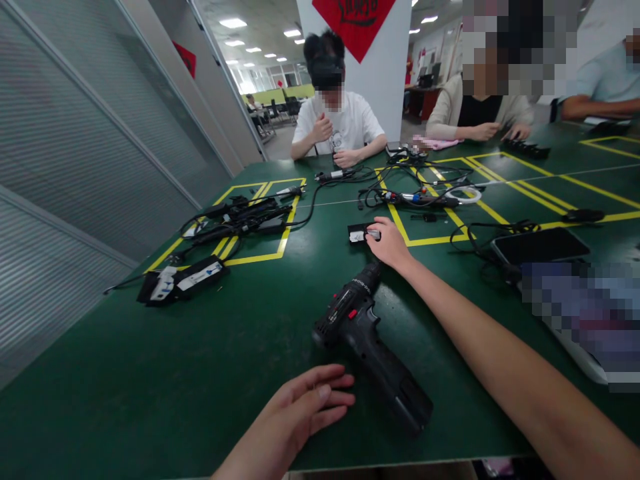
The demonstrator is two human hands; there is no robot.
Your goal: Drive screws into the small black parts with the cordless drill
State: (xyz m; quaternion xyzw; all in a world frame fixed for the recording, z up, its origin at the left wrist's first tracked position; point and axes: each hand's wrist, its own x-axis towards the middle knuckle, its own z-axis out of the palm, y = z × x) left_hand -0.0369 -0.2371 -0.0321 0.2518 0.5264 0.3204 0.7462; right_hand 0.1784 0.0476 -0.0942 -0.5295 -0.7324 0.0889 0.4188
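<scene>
A black cordless drill (360,327) with small red buttons lies on its side on the green table, its chuck pointing away from me. My left hand (303,410) rests beside the drill's handle, fingers stretched out and slightly apart, holding nothing. Farther out, beyond the chuck, my right hand (389,243) has its thumb and fingers around the right end of a small flat black box (356,235) with a white label. The fingers cover part of that box, and it appears to sit on the table.
Black cabled tools (240,220) lie tangled at left, near black pouches (200,275) with white labels. More tools and cables (420,199) lie ahead within yellow tape. A phone (543,247) is at right. One person (335,120) sits opposite; others sit at far right.
</scene>
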